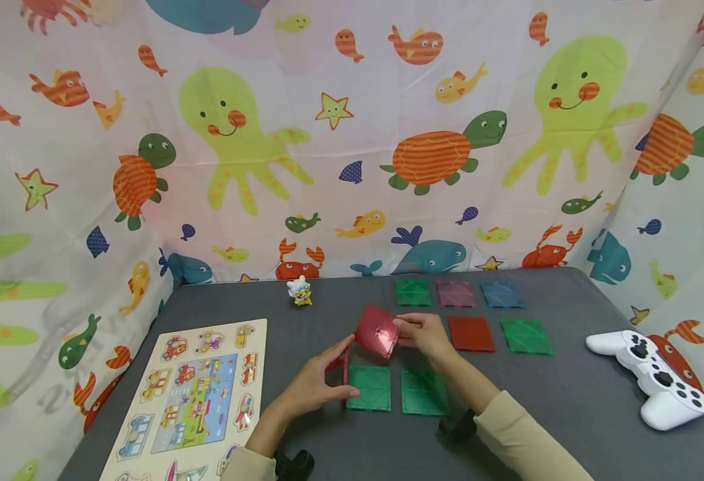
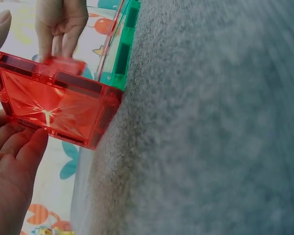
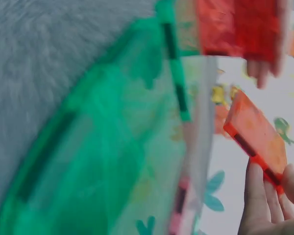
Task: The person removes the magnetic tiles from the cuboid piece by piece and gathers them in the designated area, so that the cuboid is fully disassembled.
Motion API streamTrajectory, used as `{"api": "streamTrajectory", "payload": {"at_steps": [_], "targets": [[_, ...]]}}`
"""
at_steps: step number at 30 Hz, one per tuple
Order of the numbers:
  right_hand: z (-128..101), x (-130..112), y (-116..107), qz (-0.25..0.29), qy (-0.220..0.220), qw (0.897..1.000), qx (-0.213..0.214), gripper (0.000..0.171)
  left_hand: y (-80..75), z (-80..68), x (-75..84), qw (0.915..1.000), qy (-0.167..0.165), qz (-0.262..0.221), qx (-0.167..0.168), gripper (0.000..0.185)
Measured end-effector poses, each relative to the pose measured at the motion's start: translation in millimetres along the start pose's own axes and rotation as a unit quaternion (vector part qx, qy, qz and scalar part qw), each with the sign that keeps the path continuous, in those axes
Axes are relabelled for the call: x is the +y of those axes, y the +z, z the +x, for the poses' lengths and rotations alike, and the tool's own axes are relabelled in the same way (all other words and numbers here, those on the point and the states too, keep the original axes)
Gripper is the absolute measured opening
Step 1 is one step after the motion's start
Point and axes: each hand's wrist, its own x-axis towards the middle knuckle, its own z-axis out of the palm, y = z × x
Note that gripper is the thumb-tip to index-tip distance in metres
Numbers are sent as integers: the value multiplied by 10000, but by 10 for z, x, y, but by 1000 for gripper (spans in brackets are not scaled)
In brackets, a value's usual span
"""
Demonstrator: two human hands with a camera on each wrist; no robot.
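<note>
My left hand [image 1: 318,381] holds a clear red magnetic tile [image 2: 51,100] upright at the left edge of a green tile [image 1: 370,389] lying on the table. Its thumb and fingers span opposite edges of that tile. Between the thumb and fingers of my right hand [image 1: 425,334] is a second red tile [image 1: 379,332], tilted and raised above the green tile. This raised tile also shows, pinched at one edge, in the right wrist view. Another green tile [image 1: 425,392] lies flat just right of the first, below the right forearm.
Behind and to the right lie a red tile [image 1: 471,333] and several others, green, pink and blue. A wooden picture puzzle board [image 1: 250,421] is on the left, a white game controller [image 1: 652,381] on the right. A small figurine [image 1: 300,291] stands at the back.
</note>
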Motion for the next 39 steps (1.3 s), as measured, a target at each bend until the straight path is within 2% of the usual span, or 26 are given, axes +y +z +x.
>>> {"api": "streamTrajectory", "payload": {"at_steps": [4,6,11,16,20,24,26,29,32,34,37,39], "targets": [[-146,-105,-309,359,276,9984,-352,44,22,7,-4,9998,-34,-204,-13,80],[-242,-134,-499,321,388,9971,-575,49,22,3,-3,9992,-16,-391,9,80],[-518,-93,-1049,153,597,9948,-813,55,36,7,-3,9974,98,-720,-2,81],[-735,56,-1551,229,747,9901,-1166,39,28,-3,-15,9967,171,-788,-5,82],[-831,195,-1823,243,892,9828,-1597,21,30,-4,-25,9969,168,-766,34,80],[-865,311,-1938,78,1043,9756,-1932,26,41,21,-1,9970,195,-751,31,80],[-849,348,-1923,-183,1135,9748,-1911,34,31,9,37,9972,195,-717,42,79],[-840,358,-1885,-717,1254,9756,-1653,45,30,6,65,9976,146,-684,12,80],[-834,324,-1845,-1210,1329,9740,-1377,47,19,2,137,9977,135,-664,-3,79],[-824,286,-1812,-1546,1276,9722,-1210,46,10,3,144,9972,206,-726,7,79],[-809,237,-1746,-2116,1155,9667,-864,40,-20,-9,249,9965,167,-817,6,78],[-805,216,-1703,-2498,1095,9603,-589,34,-16,-9,206,9965,147,-826,12,79]]}}
